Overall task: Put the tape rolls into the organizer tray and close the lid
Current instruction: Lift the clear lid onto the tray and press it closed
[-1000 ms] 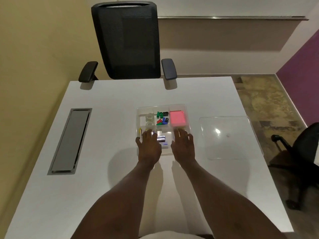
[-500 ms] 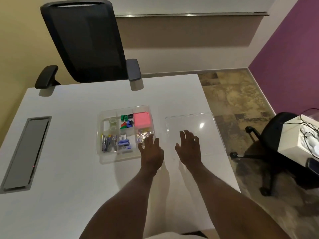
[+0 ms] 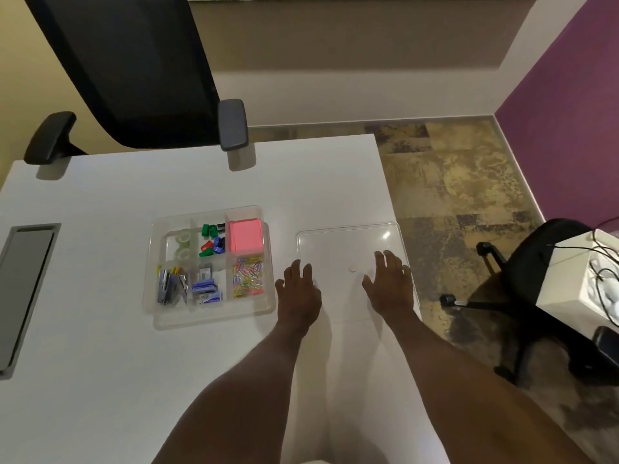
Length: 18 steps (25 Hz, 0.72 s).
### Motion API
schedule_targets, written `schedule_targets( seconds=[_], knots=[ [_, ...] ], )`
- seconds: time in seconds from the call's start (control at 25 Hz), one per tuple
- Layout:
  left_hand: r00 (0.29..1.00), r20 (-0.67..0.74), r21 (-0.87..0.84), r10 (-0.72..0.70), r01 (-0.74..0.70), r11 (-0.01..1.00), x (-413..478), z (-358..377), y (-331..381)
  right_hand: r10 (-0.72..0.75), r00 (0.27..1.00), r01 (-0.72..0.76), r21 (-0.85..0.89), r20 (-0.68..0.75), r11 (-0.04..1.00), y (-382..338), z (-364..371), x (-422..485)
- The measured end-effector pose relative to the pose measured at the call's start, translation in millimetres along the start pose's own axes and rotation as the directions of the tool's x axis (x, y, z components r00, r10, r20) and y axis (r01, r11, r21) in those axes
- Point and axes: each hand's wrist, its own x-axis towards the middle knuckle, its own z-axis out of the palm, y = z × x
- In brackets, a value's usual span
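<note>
A clear organizer tray [image 3: 214, 316] sits on the white table, uncovered. Two clear tape rolls [image 3: 181, 243] lie in its back-left compartment. The clear lid [image 3: 345, 242] lies flat on the table to the right of the tray, near the table's right edge. My left hand [image 3: 299, 293] rests with fingers spread at the lid's near-left edge. My right hand [image 3: 389, 285] lies flat with fingers spread over the lid's right part. Neither hand grips anything.
The tray also holds pink sticky notes [image 3: 245, 235], coloured paper clips [image 3: 248, 277], binder clips and staple boxes. A black office chair [image 3: 134, 72] stands behind the table. A grey cable hatch [image 3: 23, 289] is at the left. Another chair [image 3: 542, 289] stands on the floor at right.
Both hands moved from the tray's front edge rightward onto the lid. The view swung right, so the tray now appears further left.
</note>
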Motion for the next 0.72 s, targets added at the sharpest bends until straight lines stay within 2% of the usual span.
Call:
schedule_targets(
  seconds=[0.16,0.32,0.52,0.72],
  knots=[
    [0.988,0.081,-0.029,-0.132,0.134,0.991,19.1,6.4,2.0,0.111,0.993,-0.112,0.057,0.028,0.992,24.8,7.7,27.8],
    [0.940,0.154,-0.114,-0.303,0.322,0.940,33.9,14.5,5.8,0.262,0.965,-0.259,0.157,-0.001,0.953,43.9,14.1,47.3],
    [0.920,0.155,-0.206,-0.361,0.387,0.899,42.9,22.5,16.1,0.362,0.926,-0.377,0.293,0.107,0.879,47.4,24.0,58.6],
    [0.857,0.168,-0.438,-0.487,0.507,0.742,45.2,21.2,21.4,0.400,0.911,-0.411,0.313,0.103,0.856,44.1,26.0,60.1]
  ],
)
